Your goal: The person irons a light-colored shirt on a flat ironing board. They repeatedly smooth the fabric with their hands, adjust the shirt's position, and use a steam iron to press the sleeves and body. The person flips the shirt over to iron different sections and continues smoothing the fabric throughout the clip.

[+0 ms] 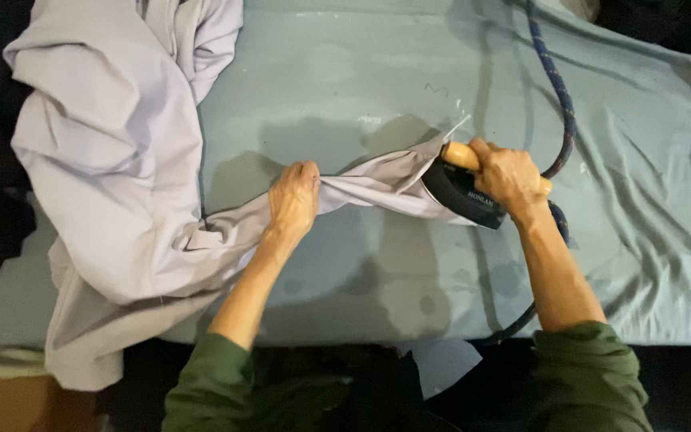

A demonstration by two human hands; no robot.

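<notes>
A: Where does the pale grey garment (121, 168) lie?
B: On the blue-green padded counter (361, 72), bunched at left; the left hand (293, 200) clamps one strip flat.

A: And the right hand (509, 174)?
B: Grip closed around the wooden handle of the black iron (461, 192), pressing the strip's end; a braided cord (557, 96) trails behind.

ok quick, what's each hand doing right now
left hand: closed, pinching the pale grey garment
right hand: closed around the iron by its wooden handle
</notes>
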